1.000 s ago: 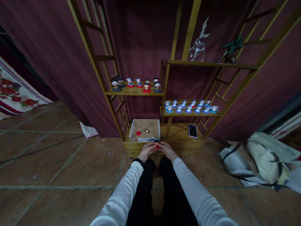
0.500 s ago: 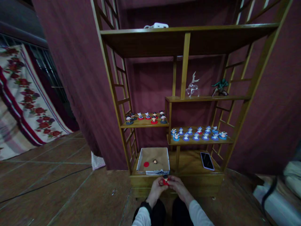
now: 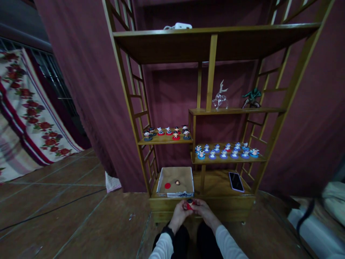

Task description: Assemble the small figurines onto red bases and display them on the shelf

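Note:
Between my two hands is a small figurine (image 3: 190, 203) with a dark top and a red base. My left hand (image 3: 180, 213) pinches its left side, and my right hand (image 3: 202, 209) grips it from the right. Both hands are just in front of the lower shelf's edge. Behind them stands an open cardboard box (image 3: 161, 181); inside it lie a red disc (image 3: 167, 186) and a small dark-haired figurine piece (image 3: 177, 182). My fingers partly cover the held figurine.
Several figurines (image 3: 175, 135) stand on the left shelf, and several blue-and-white ones (image 3: 223, 154) on the right shelf. A phone (image 3: 236, 182) lies at lower right. Higher up are a clear deer ornament (image 3: 220, 99), a dark green figure (image 3: 252, 98) and a white power strip (image 3: 183, 26).
Both hands keep hold of the figurine and have risen very slightly with it; its tilt looks a little different. The camera view has shifted slightly. The box's contents stay the same.

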{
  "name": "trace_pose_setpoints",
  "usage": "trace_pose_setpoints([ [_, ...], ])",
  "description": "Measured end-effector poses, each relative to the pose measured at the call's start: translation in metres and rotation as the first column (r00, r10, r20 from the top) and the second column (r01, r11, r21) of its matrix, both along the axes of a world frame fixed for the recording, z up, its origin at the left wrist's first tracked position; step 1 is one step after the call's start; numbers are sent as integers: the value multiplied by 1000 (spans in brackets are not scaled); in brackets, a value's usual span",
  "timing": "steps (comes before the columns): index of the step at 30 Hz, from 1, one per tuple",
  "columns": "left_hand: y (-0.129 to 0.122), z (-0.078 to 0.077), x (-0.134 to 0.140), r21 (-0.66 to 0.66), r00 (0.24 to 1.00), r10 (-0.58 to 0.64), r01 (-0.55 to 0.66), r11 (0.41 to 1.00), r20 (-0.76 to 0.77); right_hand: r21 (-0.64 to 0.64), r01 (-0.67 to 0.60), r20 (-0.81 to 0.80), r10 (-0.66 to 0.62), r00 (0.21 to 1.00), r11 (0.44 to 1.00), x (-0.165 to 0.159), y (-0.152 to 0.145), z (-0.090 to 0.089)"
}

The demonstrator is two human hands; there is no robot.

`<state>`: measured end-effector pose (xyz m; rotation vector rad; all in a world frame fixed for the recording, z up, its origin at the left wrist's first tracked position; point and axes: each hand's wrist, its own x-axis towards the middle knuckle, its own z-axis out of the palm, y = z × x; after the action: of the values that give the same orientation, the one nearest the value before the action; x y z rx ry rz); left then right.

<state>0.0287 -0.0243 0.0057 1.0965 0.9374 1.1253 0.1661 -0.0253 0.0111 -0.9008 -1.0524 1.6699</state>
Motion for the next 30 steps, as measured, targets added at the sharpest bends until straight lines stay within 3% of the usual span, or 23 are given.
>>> trace_pose_setpoints([
  [12, -1, 0, -1, 40, 992, 60, -56, 998, -113, 12, 15, 34, -15, 999, 1000, 0, -3, 6],
  [16, -5, 9, -4, 47, 972, 125, -118, 992, -200, -33, 52, -16, -52, 998, 998, 2, -6, 5],
  [18, -6, 22, -11, 91, 953, 168, -150, 985, -251, -62, 89, -14, -90, 996, 994, 3, -6, 4],
  [20, -3, 46, -23, 167, 917, 247, -204, 965, -312, -76, 142, 11, -141, 990, 987, 3, -5, 4],
  [22, 4, 84, -39, 276, 852, 368, -277, 921, -373, -81, 196, 34, -194, 980, 977, 4, -4, 4],
  [24, 15, 134, -58, 412, 793, 463, -297, 861, -396, -77, 229, 36, -227, 973, 970, 4, -3, 4],
  [27, 38, 218, -85, 662, 709, 628, -307, 684, -320, -68, 258, 23, -257, 966, 964, 4, -3, 3],
  [29, 54, 269, -98, 742, 675, 684, -303, 598, -276, -62, 262, 17, -262, 965, 963, 4, -3, 2],
  [30, 63, 290, -103, 759, 668, 689, -285, 586, -281, -59, 264, 15, -264, 964, 963, 3, -3, 1],
])
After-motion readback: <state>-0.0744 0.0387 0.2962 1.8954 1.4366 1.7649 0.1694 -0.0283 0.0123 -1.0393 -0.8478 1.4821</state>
